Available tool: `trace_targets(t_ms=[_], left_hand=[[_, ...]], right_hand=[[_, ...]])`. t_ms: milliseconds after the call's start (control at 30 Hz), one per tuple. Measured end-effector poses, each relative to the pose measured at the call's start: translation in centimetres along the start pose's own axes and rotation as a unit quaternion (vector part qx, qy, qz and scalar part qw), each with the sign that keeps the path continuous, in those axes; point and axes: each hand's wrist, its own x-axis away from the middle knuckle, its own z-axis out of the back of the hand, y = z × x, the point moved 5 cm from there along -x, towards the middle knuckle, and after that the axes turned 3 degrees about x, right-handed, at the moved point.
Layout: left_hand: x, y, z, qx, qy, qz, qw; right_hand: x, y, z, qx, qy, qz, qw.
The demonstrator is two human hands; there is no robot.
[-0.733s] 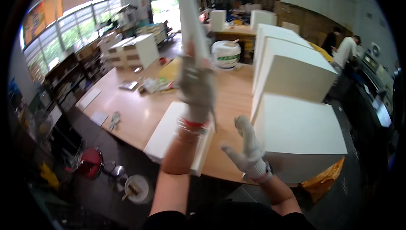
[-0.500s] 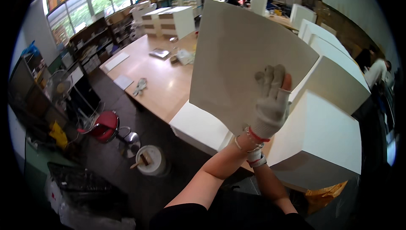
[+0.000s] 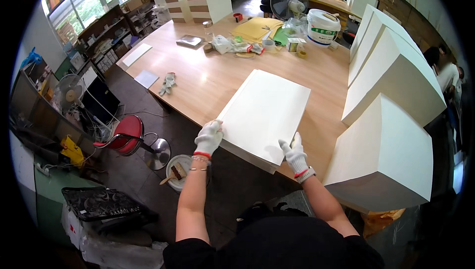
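Observation:
A thick stack of large white sheets (image 3: 267, 113) lies flat on the near edge of the wooden table, its near edge jutting past the tabletop. My left hand (image 3: 209, 139), in a white knit glove with a red cuff, has its fingers bent around the stack's left near corner. At the right near corner is my right hand (image 3: 295, 156), gloved the same way, with thumb and fingers apart against the side of the stack. Part of its fingers is hidden by the glove's angle.
Tall white stacks (image 3: 383, 140) stand along the table's right side. Across the wooden table (image 3: 198, 91) lie a loose glove (image 3: 168, 84), yellow envelopes (image 3: 260, 29) and a white bucket (image 3: 322, 27). A red stool (image 3: 129, 134) and a pail with a brush (image 3: 177, 171) stand on the floor.
The large white sheet that stood raised before me now lies flat on the stack. My hands have come down and apart, one to each side of the stack.

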Motion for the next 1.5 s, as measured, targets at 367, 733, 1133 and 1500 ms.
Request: trace_targets(t_ms=[367, 733, 1133, 1500], left_hand=[[0.7, -5.8, -0.6, 0.302, -0.099, 0.108, 0.942], [0.3, -6.2, -0.4, 0.304, -0.107, 0.096, 0.942], [0.4, -4.5, 1.0, 0.211, -0.165, 0.095, 0.959], [-3.6, -4.2, -0.9, 0.148, -0.177, 0.124, 0.965]], right_hand=[[6.5, -2.6, 0.1, 0.282, -0.041, 0.214, 0.934], [6.7, -2.4, -0.4, 0.263, 0.014, 0.28, 0.923], [6.7, -1.7, -0.5, 0.279, 0.018, 0.265, 0.923], [8.1, -2.2, -0.6, 0.296, 0.016, 0.282, 0.913]])
